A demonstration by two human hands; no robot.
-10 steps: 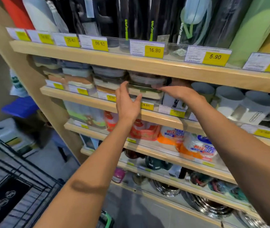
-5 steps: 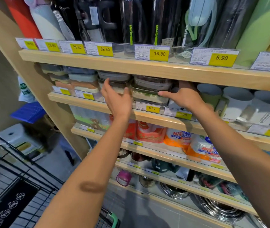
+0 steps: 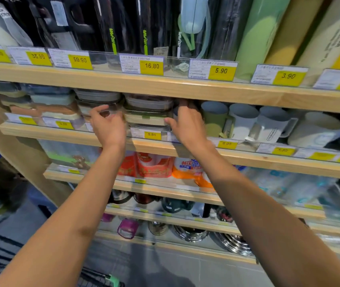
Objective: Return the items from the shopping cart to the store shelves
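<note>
Head view: both hands have moved deeper into the second shelf. Left hand and right hand now curl around the green-lidded container near the front edge, seating it, so this return looks nearly done.

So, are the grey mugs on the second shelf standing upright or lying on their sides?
Lying on their sides. The grey mugs show their round open mouths toward the aisle, right of the right hand.
</note>
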